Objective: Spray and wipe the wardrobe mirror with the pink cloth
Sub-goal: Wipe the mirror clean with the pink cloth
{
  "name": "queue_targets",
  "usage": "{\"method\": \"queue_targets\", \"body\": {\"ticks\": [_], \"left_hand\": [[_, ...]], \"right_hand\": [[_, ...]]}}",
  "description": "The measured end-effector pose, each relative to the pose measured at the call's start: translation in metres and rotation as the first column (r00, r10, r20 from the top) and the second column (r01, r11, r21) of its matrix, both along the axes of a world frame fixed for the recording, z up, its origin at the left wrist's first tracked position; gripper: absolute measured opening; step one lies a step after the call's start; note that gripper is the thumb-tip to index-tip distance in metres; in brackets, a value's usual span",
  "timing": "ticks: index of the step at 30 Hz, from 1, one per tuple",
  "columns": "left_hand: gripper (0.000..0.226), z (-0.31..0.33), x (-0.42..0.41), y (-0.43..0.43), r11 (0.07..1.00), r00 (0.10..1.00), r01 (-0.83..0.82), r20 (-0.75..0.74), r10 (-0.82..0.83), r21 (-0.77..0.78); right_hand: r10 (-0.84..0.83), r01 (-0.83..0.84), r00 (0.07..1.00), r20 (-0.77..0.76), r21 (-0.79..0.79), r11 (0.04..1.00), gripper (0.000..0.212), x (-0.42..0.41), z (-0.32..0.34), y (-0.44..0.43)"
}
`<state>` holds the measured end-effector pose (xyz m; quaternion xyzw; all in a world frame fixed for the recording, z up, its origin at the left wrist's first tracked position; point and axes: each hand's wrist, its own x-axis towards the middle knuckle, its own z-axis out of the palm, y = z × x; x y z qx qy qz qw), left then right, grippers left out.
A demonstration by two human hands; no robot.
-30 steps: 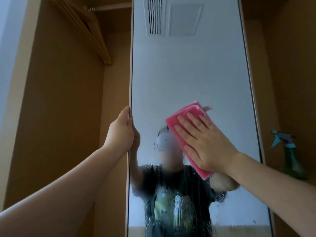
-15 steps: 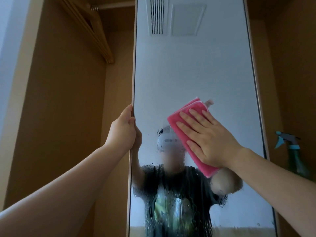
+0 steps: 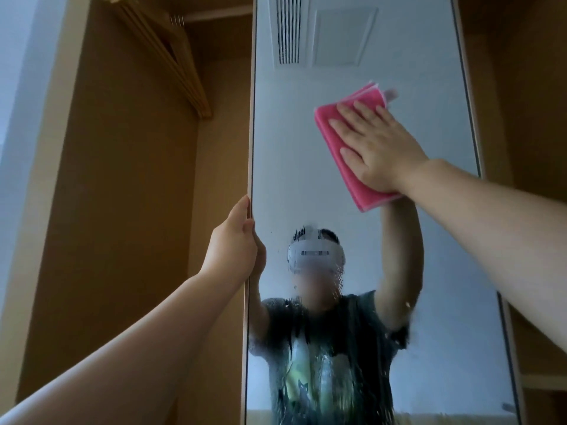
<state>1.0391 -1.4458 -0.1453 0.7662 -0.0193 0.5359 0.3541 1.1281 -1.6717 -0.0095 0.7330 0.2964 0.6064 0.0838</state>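
The left hand (image 3: 233, 250) is gripping the mirror (image 3: 306, 167) by its left edge, fingers curling round it. Higher up, the right hand (image 3: 377, 145) is lying flat, fingers straight, pressing the folded pink cloth (image 3: 357, 191) against the upper glass. Wooden hangers (image 3: 171, 56) are hanging further back.

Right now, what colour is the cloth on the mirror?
Bright pink cloth, pressed flat under the right hand; head view.

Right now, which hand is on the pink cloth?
The right hand, fingers flat on the pink cloth; the left hand grips the mirror edge.
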Motion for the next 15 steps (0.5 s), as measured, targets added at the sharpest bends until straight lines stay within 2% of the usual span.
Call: {"method": "queue_targets", "body": {"ticks": [7, 15], "left_hand": [[0.048, 0.0, 0.001, 0.0, 1.0, 1.0, 0.004, -0.004, -0.004, -0.007], [0.047, 0.0, 0.002, -0.001, 1.0, 1.0, 0.003, 0.016, -0.003, -0.004]], "right_hand": [[-0.024, 0.024, 1.0, 0.0, 0.017, 1.0, 0.071, -0.003, 0.046, 0.019], [-0.039, 0.04, 0.998, 0.04, -0.041, 0.998, 0.066, -0.003, 0.036, 0.027]]}}
